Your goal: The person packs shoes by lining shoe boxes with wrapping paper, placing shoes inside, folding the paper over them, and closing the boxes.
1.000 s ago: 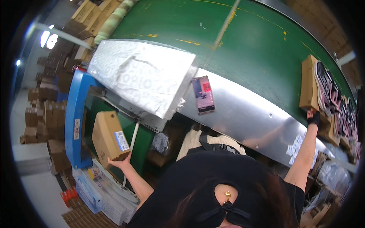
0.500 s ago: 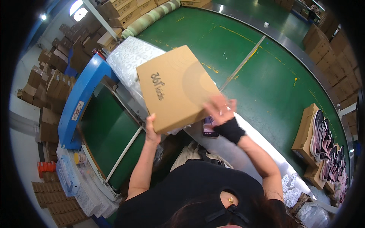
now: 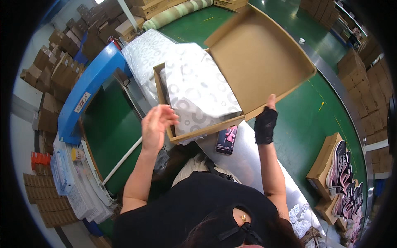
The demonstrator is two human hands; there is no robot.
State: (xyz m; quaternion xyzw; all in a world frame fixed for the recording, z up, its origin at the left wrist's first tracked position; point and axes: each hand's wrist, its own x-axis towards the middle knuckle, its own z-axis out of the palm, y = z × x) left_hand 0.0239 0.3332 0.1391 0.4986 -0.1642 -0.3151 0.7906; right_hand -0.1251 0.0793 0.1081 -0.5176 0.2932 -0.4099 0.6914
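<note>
A brown cardboard shoebox (image 3: 231, 122) stands open in front of me, its hinged lid (image 3: 264, 58) swung over to the right. White tissue paper with grey ring prints (image 3: 202, 82) fills the box and hides whatever lies beneath. My right hand (image 3: 266, 124), in a black fingerless glove, is at the lid's near edge; its thumb points up against the cardboard and the other fingers are hidden under it. By the box's near left corner is my left hand (image 3: 155, 124), open and holding nothing, slightly blurred.
A stack of printed tissue sheets (image 3: 144, 53) lies left of the box, beside a blue machine arch (image 3: 89, 89) over the green conveyor. A phone (image 3: 226, 139) rests on the metal edge. Shoes (image 3: 339, 169) and boxes stand at right; a padded roll (image 3: 178, 13) lies behind.
The closed, tilted shoebox has been opened, its lid swinging up and right to reveal the tissue paper. My left hand has let go of the box corner; my right has moved to the lid.
</note>
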